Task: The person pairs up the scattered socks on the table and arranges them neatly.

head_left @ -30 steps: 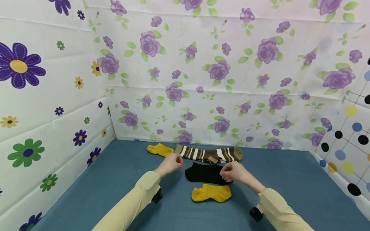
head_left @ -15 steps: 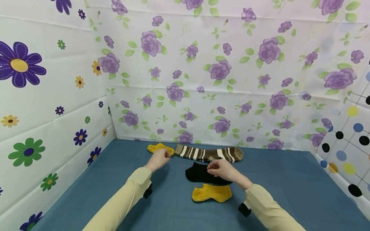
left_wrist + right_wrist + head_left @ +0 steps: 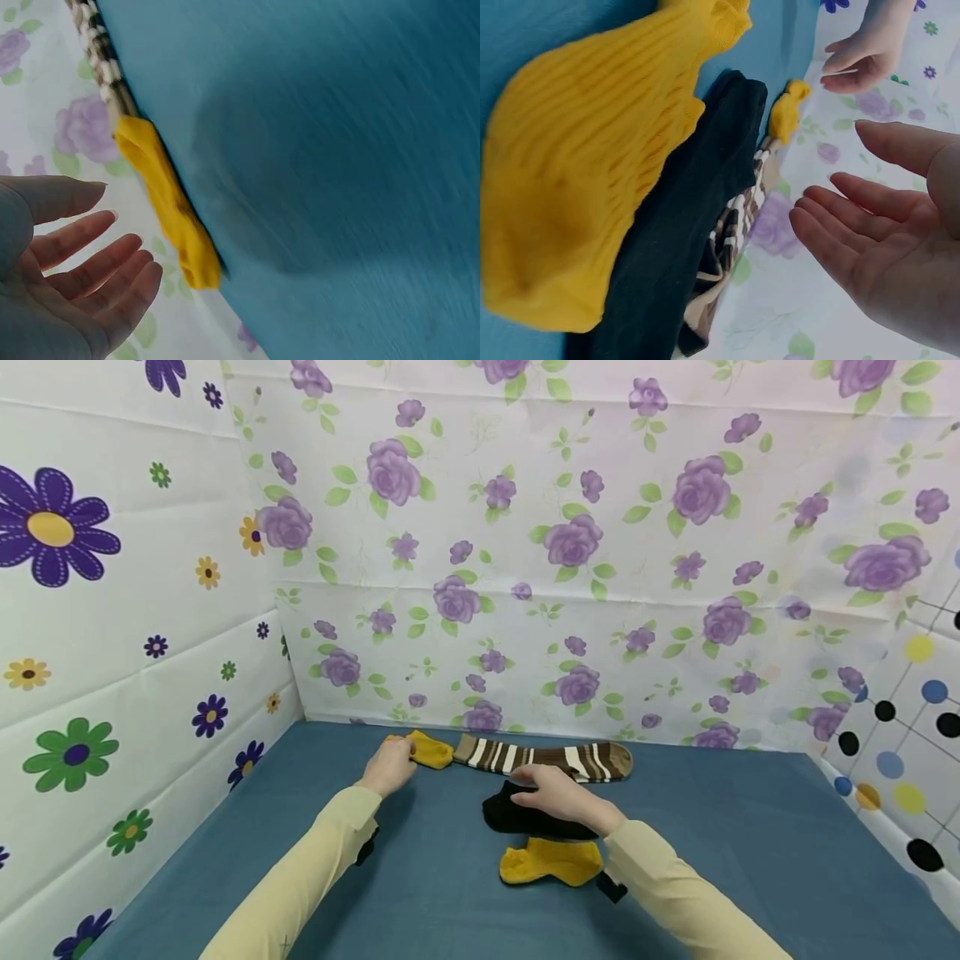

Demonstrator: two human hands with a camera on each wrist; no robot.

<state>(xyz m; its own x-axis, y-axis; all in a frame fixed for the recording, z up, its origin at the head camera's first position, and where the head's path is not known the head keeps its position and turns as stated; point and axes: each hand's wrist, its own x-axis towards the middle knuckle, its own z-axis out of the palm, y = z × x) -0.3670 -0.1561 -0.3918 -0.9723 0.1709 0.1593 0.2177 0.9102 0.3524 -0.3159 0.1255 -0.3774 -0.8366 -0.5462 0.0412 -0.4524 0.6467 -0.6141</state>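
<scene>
My left hand [image 3: 389,766] hovers by the far yellow sock [image 3: 431,750] at the back left, overlapping its left end in the head view. In the left wrist view its fingers are spread and relaxed, with nothing between them and the yellow sock [image 3: 166,201] apart from it. My right hand [image 3: 558,795] is held above the black sock [image 3: 517,811], hiding part of it and of the brown striped sock [image 3: 495,755] behind. The right wrist view shows that hand [image 3: 889,232] with loose fingers and an empty palm. Nearest me lies a second yellow sock [image 3: 551,862].
A blue cloth [image 3: 442,893] covers the tabletop. Flower-printed sheets hang as a back wall [image 3: 517,643] and a left wall [image 3: 150,693]; a dotted sheet [image 3: 900,727] hangs on the right. Each wrist carries a small black device [image 3: 611,887].
My left hand has moved left and away from me, to the far yellow sock. My right hand has shifted left over the black sock, its fingers opening out. The socks have stayed put.
</scene>
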